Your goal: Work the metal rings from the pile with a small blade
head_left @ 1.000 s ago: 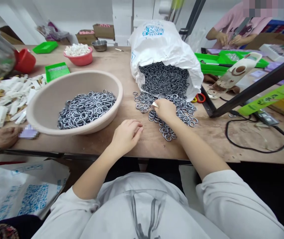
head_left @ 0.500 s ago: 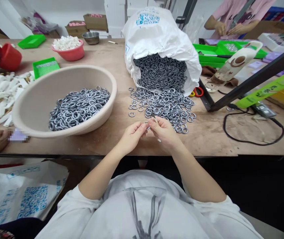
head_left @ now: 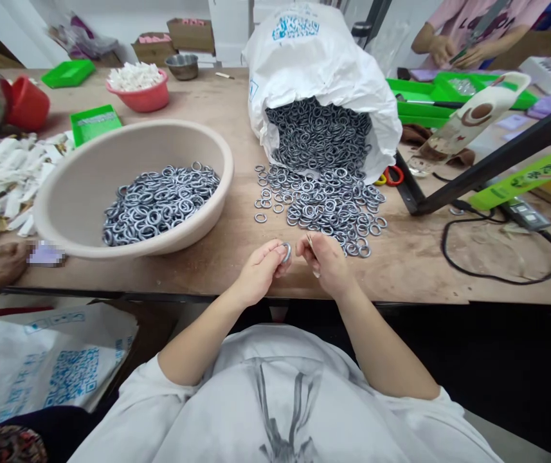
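Between the thumb and fingers of my left hand is a grey metal ring, standing on edge. My right hand is closed round a small, thin, pale tool; its kind is hard to make out. A narrow gap separates the two hands, just above the table's front edge. Beyond them lies a loose heap of grey rings, spilling from the mouth of a white sack. To the left, a large beige basin holds a pile of the same rings.
A black metal post slants up on the right, with a black cable beside it. Red-handled scissors lie by the sack. A co-worker's hand rests at far left; another person works at back right.
My hands have moved apart. The ring now shows clearly in my left hand, and my right hand has drawn back a little with the thin tool. The view has shifted slightly.
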`<state>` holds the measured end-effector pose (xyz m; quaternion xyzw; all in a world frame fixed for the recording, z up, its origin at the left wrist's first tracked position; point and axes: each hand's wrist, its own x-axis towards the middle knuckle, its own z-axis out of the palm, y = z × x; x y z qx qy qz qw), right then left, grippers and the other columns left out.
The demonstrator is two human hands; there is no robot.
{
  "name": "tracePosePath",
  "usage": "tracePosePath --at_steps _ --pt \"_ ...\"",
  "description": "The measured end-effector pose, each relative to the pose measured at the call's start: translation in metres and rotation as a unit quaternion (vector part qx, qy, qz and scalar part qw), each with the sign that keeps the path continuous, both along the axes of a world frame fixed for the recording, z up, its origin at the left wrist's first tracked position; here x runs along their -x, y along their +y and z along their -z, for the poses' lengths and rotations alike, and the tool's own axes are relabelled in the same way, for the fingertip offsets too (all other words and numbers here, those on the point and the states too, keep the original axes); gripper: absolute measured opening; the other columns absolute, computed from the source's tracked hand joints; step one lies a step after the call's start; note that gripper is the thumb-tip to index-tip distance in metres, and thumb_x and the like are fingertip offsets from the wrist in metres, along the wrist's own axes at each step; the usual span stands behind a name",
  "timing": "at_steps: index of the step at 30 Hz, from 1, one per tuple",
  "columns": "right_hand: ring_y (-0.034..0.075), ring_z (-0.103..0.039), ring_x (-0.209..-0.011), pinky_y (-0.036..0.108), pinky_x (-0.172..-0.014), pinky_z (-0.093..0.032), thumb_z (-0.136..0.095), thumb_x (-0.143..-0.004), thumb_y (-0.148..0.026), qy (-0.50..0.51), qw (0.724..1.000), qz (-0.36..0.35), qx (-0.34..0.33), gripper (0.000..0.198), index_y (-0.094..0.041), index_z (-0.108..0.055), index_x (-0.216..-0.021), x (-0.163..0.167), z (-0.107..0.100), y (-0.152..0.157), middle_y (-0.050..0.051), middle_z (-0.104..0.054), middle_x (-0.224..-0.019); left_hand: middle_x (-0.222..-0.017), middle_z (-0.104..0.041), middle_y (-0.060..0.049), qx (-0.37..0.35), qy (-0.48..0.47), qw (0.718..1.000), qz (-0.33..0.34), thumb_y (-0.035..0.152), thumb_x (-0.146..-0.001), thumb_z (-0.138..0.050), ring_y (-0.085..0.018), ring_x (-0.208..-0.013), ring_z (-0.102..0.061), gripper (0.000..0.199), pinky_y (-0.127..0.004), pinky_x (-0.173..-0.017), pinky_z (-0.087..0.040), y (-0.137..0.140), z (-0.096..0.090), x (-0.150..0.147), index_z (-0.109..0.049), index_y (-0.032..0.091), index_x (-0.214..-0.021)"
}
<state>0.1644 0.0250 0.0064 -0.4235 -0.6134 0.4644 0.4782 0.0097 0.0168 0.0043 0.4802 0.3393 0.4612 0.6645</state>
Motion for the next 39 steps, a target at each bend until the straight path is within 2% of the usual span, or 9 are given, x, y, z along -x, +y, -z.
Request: tracePosePath --at_steps 5,10,18,21,24,30,34,36,39 --pt "0.013 -0.043 -0.059 0.029 -0.058 -0.030 -0.044 -0.100 -0.056 -0.180 0.969 -0.019 -0.168 0.051 -0.020 -0.050 -0.064 -0.004 -0.006 -0.021 -0.001 -0.045 -0.061 -0.061 -0.041 0.005 0.041 -0.035 0.999 0.004 0.047 -0.084 -0.064 -0.008 -0.055 -0.035 0.036 -0.023 -0.055 -0.031 -0.004 0.002 0.000 -0.047 0.018 -0.070" --pt "0.012 -0.042 -0.057 0.028 -0.057 -0.028 -0.042 -0.101 -0.053 -0.236 0.950 -0.022 -0.204 0.049 -0.020 -0.047 -0.065 -0.004 -0.011 -0.023 -0.002 -0.043 -0.061 -0.063 -0.040 0.005 0.073 -0.050 0.996 0.013 0.050 -0.078 -0.070 -0.007 -0.057 -0.035 0.041 -0.021 -0.055 -0.032 -0.007 -0.001 -0.001 -0.047 0.018 -0.069" --pt "0.013 -0.048 -0.062 0.028 -0.060 -0.030 -0.040 -0.101 -0.055 -0.250 0.950 -0.064 -0.173 0.051 -0.020 -0.052 -0.066 -0.006 -0.015 -0.023 0.000 -0.052 -0.064 -0.064 -0.037 0.005 0.045 -0.049 0.997 0.050 0.049 -0.082 -0.069 -0.008 -0.058 -0.032 0.040 -0.022 -0.054 -0.029 -0.005 0.000 0.005 -0.047 0.018 -0.070" --pt "0.014 -0.046 -0.058 0.028 -0.057 -0.028 -0.037 -0.100 -0.058 -0.270 0.956 0.000 -0.117 0.055 -0.020 -0.048 -0.062 -0.014 -0.008 -0.008 0.000 -0.049 -0.059 -0.065 -0.043 0.003 -0.011 -0.015 0.989 0.144 0.052 -0.088 -0.062 -0.009 -0.059 -0.037 0.040 -0.025 -0.059 -0.034 -0.011 -0.003 0.012 -0.051 0.017 -0.072" --pt "0.015 -0.045 -0.057 0.028 -0.056 -0.027 -0.037 -0.100 -0.058 -0.361 0.928 0.076 -0.059 0.055 -0.021 -0.049 -0.061 -0.017 -0.005 0.019 0.000 -0.049 -0.057 -0.069 -0.053 -0.001 -0.035 0.036 0.976 0.210 0.052 -0.091 -0.059 -0.010 -0.062 -0.044 0.041 -0.026 -0.063 -0.039 -0.017 -0.004 0.021 -0.056 0.015 -0.073" --pt "0.025 -0.064 -0.097 0.030 -0.073 -0.041 -0.059 -0.093 -0.045 -0.556 0.823 0.018 -0.117 0.032 -0.024 -0.068 -0.115 0.033 -0.009 0.076 0.009 -0.069 -0.113 -0.082 -0.072 -0.006 0.070 0.000 0.997 0.026 0.040 -0.084 -0.070 -0.013 -0.070 -0.063 0.037 -0.026 -0.071 -0.049 -0.015 0.008 0.038 -0.069 0.015 -0.111" --pt "0.027 -0.066 -0.098 0.033 -0.076 -0.045 -0.050 -0.097 -0.029 -0.610 0.781 -0.024 -0.132 0.025 -0.016 -0.069 -0.108 0.058 -0.005 0.098 0.015 -0.067 -0.117 -0.074 -0.070 -0.004 0.144 -0.034 0.985 -0.089 0.025 -0.072 -0.070 -0.012 -0.064 -0.063 0.027 -0.026 -0.069 -0.054 -0.007 0.009 0.049 -0.074 0.013 -0.095" --pt "0.025 -0.065 -0.093 0.032 -0.074 -0.044 -0.049 -0.096 -0.023 -0.575 0.808 -0.014 -0.130 0.021 -0.015 -0.068 -0.099 0.053 -0.005 0.097 0.015 -0.068 -0.110 -0.071 -0.068 -0.004 0.168 -0.054 0.975 -0.132 0.025 -0.068 -0.067 -0.011 -0.059 -0.060 0.020 -0.027 -0.065 -0.055 -0.002 0.008 0.052 -0.072 0.011 -0.082" --pt "0.017 -0.057 -0.070 0.028 -0.063 -0.041 -0.054 -0.094 -0.032 -0.370 0.927 -0.038 -0.054 0.021 -0.017 -0.062 -0.082 0.038 -0.007 0.075 0.006 -0.065 -0.083 -0.072 -0.062 -0.002 0.167 -0.078 0.969 -0.163 0.035 -0.073 -0.068 -0.009 -0.058 -0.055 0.025 -0.025 -0.060 -0.053 0.002 0.008 0.045 -0.068 0.012 -0.080"
